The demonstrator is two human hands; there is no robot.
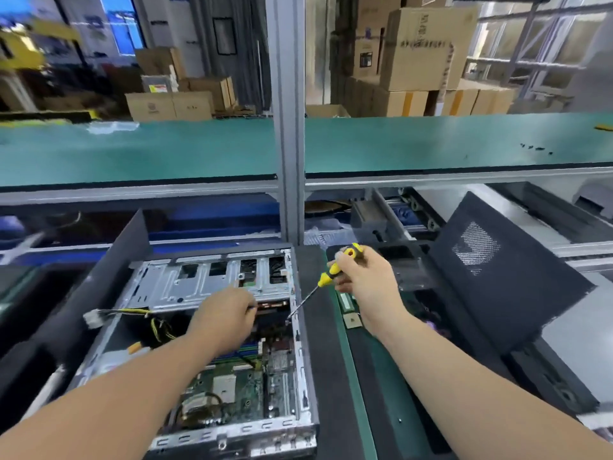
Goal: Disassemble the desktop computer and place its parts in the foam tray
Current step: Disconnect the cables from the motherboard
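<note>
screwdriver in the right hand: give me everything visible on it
The screwdriver has a yellow-and-black handle, plastic or rubber by its look, and a thin bare metal shaft. The right hand holds the handle, fingers curled round it. The tool slants down and to the left, its tip at the right inner edge of the open computer case, near the metal side wall. Whether the tip sits in a screw cannot be told. The left hand is close by but apart from it.

Single head-worn wide-angle view, looking forward and down from close above the open computer case [212,343] at the bench's [356,386] near edge. Straight lines bow toward frame edges. Upper frame reaches stacked cardboard boxes [421,51] beyond.
</note>
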